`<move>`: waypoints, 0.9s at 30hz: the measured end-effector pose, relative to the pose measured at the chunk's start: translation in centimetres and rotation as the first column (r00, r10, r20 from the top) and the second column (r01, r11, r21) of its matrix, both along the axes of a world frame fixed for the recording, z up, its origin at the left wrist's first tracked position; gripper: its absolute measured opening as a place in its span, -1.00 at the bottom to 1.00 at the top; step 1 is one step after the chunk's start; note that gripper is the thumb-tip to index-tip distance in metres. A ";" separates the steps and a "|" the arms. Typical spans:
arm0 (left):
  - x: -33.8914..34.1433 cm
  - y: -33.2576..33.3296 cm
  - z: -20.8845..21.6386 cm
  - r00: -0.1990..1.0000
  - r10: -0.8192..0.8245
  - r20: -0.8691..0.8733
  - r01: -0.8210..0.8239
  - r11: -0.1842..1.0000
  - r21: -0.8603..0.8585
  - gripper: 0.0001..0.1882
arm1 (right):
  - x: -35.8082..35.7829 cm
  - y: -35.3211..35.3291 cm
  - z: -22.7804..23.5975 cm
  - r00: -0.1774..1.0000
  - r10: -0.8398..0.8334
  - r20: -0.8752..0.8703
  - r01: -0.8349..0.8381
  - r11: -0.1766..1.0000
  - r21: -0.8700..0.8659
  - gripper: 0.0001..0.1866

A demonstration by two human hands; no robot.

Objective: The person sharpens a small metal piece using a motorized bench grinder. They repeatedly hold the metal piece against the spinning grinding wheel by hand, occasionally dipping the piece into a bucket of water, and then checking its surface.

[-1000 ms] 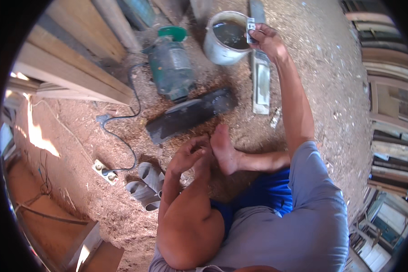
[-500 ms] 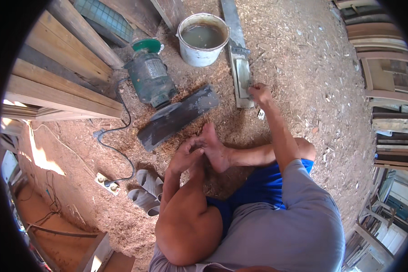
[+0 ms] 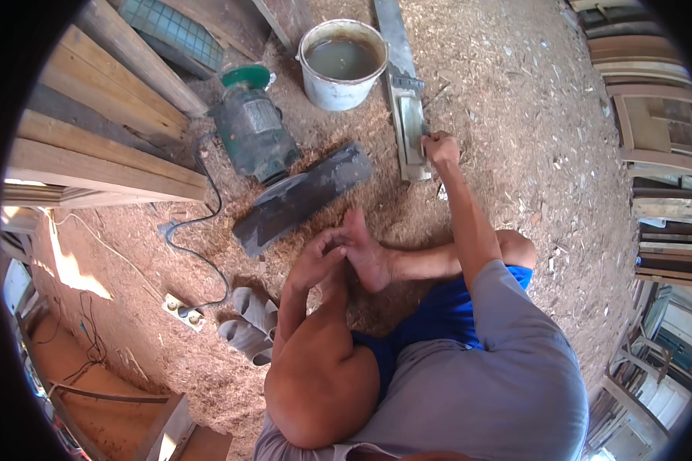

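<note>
I sit on a sawdust-covered floor with one leg folded across me. My right hand [image 3: 440, 146] is closed on a small metal piece that is mostly hidden by my fingers. It presses against the right edge of a long grey sharpening stone set in a wooden holder [image 3: 407, 127]. My left hand [image 3: 315, 261] curls around the toes of my bare foot [image 3: 367, 253] in front of me. A white bucket of murky water [image 3: 341, 61] stands just left of the stone's far end.
A green electric motor [image 3: 254, 134] and a dark flat block [image 3: 304, 196] lie to the left, with a cable running to a power strip [image 3: 183, 311]. Grey sandals [image 3: 250, 326] sit by my knee. Planks are stacked at left and wooden frames at right.
My right hand has come down from the rim of the bucket to the sharpening stone. My left hand has stayed on my foot.
</note>
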State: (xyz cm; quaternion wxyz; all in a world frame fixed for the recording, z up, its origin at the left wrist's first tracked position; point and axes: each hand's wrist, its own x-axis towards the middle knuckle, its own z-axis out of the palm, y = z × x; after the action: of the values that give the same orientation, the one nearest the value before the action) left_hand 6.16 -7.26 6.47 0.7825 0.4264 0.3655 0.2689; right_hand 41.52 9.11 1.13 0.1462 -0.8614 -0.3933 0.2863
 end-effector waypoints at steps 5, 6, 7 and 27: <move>0.0 -0.3 0.0 1.000 0.013 0.016 -0.013 1.000 -0.015 -0.58 | 0.6 -1.0 0.5 0.998 0.061 0.009 -0.060 0.997 -0.041 -0.63; -0.2 -0.5 -0.3 1.000 0.015 0.019 -0.015 1.000 -0.010 -0.58 | 0.2 -1.8 0.5 0.995 0.095 0.010 -0.095 0.995 -0.008 -0.64; -0.2 -0.5 -0.4 1.000 0.014 0.028 -0.014 1.000 -0.002 -0.58 | 0.1 -2.9 0.4 0.992 0.128 0.018 -0.128 0.991 0.026 -0.64; -0.9 -1.0 -1.2 1.000 0.014 -0.010 -0.015 0.998 -0.055 -0.54 | -0.1 8.6 -0.3 0.982 0.050 0.184 -0.080 0.984 0.157 -0.60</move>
State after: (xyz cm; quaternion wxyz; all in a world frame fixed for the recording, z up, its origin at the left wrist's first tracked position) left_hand 5.30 -8.26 5.30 0.7902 0.4033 0.3797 0.2622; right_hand 41.46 17.70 0.84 0.1711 -0.8554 -0.4551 0.1787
